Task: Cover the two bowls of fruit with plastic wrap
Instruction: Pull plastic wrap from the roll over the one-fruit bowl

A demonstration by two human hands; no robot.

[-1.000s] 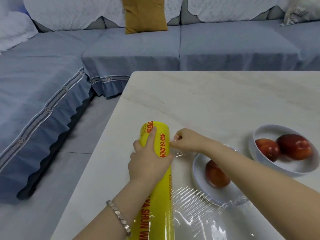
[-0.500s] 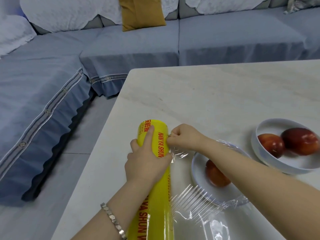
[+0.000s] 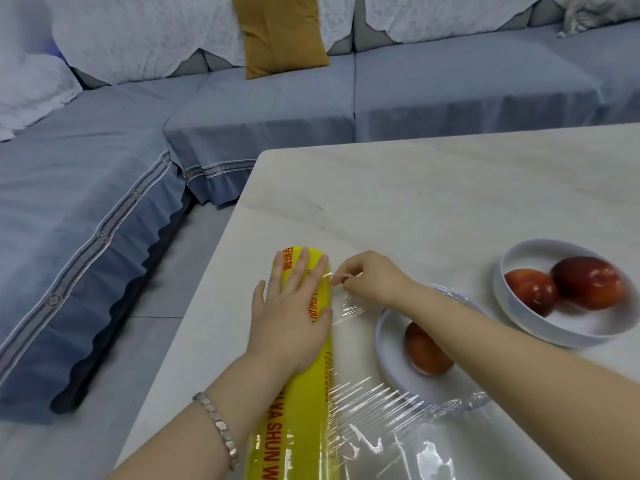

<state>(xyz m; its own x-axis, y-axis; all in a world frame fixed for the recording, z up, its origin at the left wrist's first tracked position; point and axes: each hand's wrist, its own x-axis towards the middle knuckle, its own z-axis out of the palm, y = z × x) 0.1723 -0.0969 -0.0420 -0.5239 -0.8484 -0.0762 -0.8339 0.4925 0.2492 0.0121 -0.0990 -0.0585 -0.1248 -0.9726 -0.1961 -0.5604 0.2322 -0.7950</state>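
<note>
Presses left hand (image 3: 294, 306) flat on the roll (image 3: 294, 427), no longer curled round it. Pinches film (image 3: 374, 403) in right hand (image 3: 374, 278) beside roll's far end. Probably steadies for tearing the sheet stretched over near bowl (image 3: 380, 336).

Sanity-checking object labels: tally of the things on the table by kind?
White bowls: 2
Red fruits: 3
Plastic wrap roll: 1
Total: 6
</note>
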